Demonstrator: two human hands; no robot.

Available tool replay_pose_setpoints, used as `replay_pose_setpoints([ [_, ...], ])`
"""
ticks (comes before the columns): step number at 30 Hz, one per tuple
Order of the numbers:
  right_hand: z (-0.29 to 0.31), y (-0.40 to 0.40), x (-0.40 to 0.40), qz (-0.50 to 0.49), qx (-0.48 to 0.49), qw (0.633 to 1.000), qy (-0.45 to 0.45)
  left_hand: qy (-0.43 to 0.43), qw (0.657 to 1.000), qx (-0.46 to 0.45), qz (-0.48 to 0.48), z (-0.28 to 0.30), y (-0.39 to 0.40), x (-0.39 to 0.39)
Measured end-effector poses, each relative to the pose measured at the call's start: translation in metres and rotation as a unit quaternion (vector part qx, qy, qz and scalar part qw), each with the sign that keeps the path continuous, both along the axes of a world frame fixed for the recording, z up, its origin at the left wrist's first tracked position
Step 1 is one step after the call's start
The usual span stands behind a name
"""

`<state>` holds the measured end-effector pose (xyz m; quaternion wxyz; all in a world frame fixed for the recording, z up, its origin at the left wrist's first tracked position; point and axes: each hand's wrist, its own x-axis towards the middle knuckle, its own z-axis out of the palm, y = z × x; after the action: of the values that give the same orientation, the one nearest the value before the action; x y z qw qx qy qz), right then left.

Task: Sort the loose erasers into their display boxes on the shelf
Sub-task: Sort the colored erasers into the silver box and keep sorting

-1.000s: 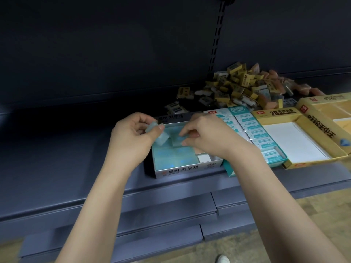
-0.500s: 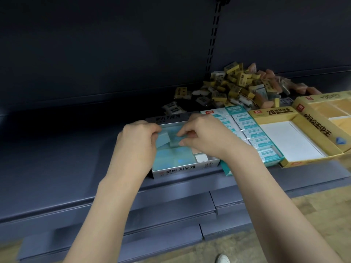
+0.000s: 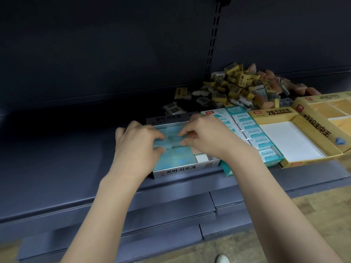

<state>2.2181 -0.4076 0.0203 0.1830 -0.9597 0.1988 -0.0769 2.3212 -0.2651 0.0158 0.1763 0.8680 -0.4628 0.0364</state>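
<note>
At the bottom edge a white shoe tip [image 3: 222, 259] shows on the wood-look floor [image 3: 266, 243], just in front of the dark shelf's stepped base. Two bare forearms reach up from there to the front lip of the shelf [image 3: 57, 168].

Both hands are down in the silver display box [image 3: 182, 170], the one with Korean lettering on its front wall, which sits at the shelf's front edge. The left hand [image 3: 138, 147] covers the box's left side, its fingers [image 3: 158, 137] pinched together on a pale blue translucent eraser [image 3: 167, 145] lying among the other blue erasers that pack the box. The right hand [image 3: 207, 137] meets it from the other side, fingers closed on what looks like the same eraser or the one touching it; I can't tell which. In the box's near right corner a white eraser [image 3: 201, 158] shows beside a pinkish one.

Just right of that, touching it, is a teal display box [image 3: 254, 137] filled with rows of teal-sleeved erasers. Next along is a yellow box [image 3: 296, 141] with a bare white floor, and a second yellow box [image 3: 322, 118] lies against it at the right edge.

Behind the boxes, against the shelf's dark back panel, the loose erasers [image 3: 241, 88] lie heaped: mostly yellow-sleeved, with some pink and some white, and a few strays spilling toward the left.
</note>
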Motion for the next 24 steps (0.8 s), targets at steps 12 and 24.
replay_pose_setpoints([
  [12,-0.001,0.002,-0.001,-0.015,0.003,1.0,-0.006,0.105,0.99,-0.085,0.033,-0.008,0.001,0.008],
  [24,-0.001,-0.001,-0.013,-0.011,-0.008,0.998,-0.06,0.059,0.996,-0.06,0.019,-0.002,-0.013,-0.009],
])
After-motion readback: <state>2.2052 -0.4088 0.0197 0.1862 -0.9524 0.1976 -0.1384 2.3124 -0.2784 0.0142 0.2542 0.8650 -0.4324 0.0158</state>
